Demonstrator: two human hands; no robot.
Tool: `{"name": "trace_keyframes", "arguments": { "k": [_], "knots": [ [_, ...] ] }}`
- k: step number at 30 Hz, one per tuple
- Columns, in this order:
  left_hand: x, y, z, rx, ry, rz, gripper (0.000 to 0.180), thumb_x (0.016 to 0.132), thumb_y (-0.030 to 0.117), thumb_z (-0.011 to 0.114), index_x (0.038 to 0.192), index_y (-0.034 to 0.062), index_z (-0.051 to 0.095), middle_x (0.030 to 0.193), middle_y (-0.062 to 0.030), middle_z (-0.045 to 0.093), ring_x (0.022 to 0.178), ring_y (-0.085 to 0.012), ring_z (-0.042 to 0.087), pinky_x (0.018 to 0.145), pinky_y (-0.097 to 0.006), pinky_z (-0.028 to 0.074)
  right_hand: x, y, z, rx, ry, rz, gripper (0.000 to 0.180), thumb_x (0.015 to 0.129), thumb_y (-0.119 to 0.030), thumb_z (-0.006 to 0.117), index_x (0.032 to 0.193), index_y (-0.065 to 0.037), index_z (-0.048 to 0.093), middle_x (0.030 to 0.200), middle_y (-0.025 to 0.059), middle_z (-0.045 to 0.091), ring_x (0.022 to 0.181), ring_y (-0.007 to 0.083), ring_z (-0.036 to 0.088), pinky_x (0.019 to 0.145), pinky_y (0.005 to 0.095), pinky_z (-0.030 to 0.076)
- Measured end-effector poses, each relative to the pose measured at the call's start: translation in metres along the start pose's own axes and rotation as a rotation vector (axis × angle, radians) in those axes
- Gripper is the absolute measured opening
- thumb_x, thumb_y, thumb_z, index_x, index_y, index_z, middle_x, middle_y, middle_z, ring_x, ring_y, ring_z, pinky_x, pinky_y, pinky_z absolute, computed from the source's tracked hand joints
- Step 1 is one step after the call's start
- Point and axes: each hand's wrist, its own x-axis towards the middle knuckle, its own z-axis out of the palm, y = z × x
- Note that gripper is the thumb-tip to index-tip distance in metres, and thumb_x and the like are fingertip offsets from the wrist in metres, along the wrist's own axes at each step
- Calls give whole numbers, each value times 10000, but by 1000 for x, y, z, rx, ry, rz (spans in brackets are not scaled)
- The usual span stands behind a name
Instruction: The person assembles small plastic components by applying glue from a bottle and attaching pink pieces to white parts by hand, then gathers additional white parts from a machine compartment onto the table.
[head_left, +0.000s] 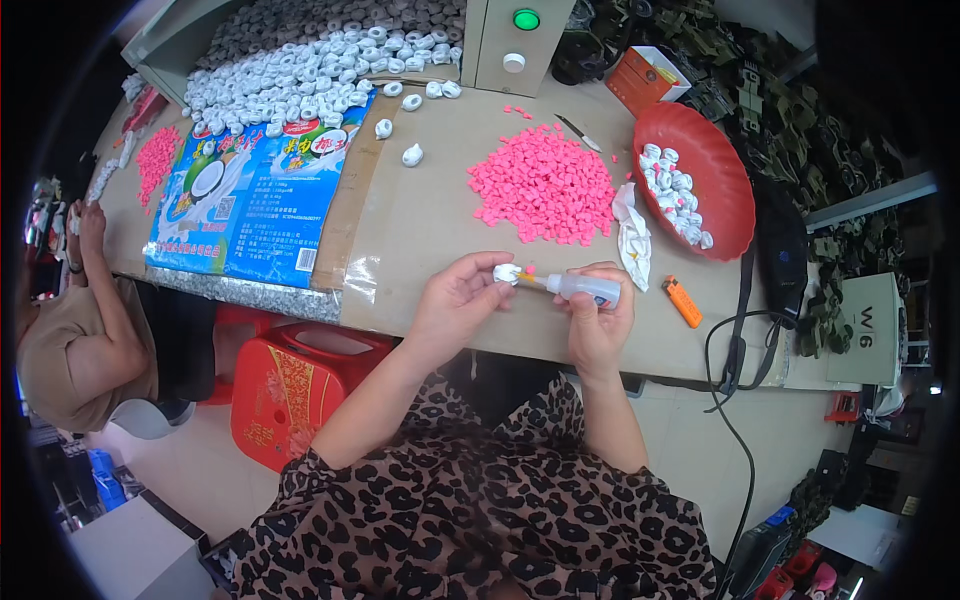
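Observation:
Over the table's near edge, my left hand (455, 308) pinches a small white rounded piece (506, 273) between thumb and fingers. My right hand (600, 325) is wrapped round a small translucent squeeze bottle (588, 288), tipped sideways. Its yellowish nozzle points left and reaches up to the white piece; whether they touch I cannot tell. A tiny pink bit (530, 268) shows beside the nozzle tip. Just beyond my hands lies a heap of small pink pieces (545, 185). To its right, a red scalloped bowl (695, 125) holds several white pieces (675, 195) like the one I hold.
White pieces (280, 90) pile at the far left, beside blue printed cardboard (240, 210). A knife (580, 133), crumpled tissue (632, 235), orange lighter (682, 302), orange box (645, 80) and black strap (740, 330) lie right. Another person (85, 340) sits left, near a red stool (290, 400).

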Motion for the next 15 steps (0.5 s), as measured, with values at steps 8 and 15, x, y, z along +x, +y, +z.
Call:
{"name": "trace_keyframes", "arguments": {
  "k": [8,15],
  "knots": [
    [0,0,0,2,12,-7,270,804,1,487,1068,-29,438,836,-59,536,751,-96,523,674,-213,439,-4,6,-1,-143,-10,-140,321,764,-215,595,917,-14,395,873,104,442,667,152,519,590,245,457],
    [1,2,1,-19,36,6,259,802,13,501,1051,-29,444,818,-64,540,738,-100,526,659,-215,445,-6,2,1,-208,-15,-167,308,745,-168,620,905,-6,412,856,109,466,755,161,484,641,245,420]
  ]
}}
